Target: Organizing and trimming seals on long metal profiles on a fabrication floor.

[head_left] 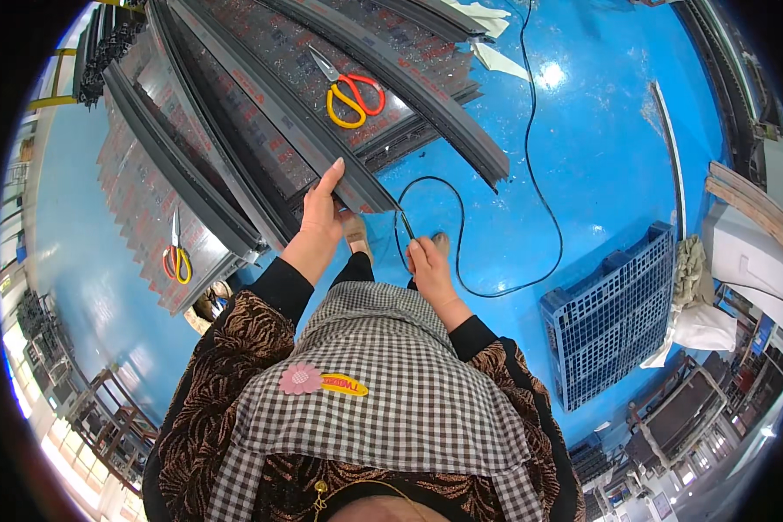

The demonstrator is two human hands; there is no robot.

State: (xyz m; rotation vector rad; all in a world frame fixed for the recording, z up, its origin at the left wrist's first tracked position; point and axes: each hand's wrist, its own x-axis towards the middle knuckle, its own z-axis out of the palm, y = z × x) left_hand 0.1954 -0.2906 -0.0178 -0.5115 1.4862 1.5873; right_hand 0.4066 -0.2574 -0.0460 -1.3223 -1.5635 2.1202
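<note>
My left hand (324, 213) is closed around the near end of a long dark grey profile strip (300, 122), its thumb lying on top. In my right hand (431, 271) is a slim, dark, pen-like corded tool (407, 228). Its tip points up at the strip's end corner; whether they touch I cannot tell. A black cable (461, 209) loops over the floor beside the tool. Scissors (346, 94) with red and yellow handles lie beyond my left hand, among the strips. A second pair of scissors (177, 258) lies to the left.
More dark strips (426, 96) rest on a stack of grey printed sheets (139, 165) with jagged edges. On the blue floor (600, 165), a blue plastic pallet (609, 313) stands at the right. White scraps (500, 61) lie beyond the strips. Racks (687, 409) stand farther off.
</note>
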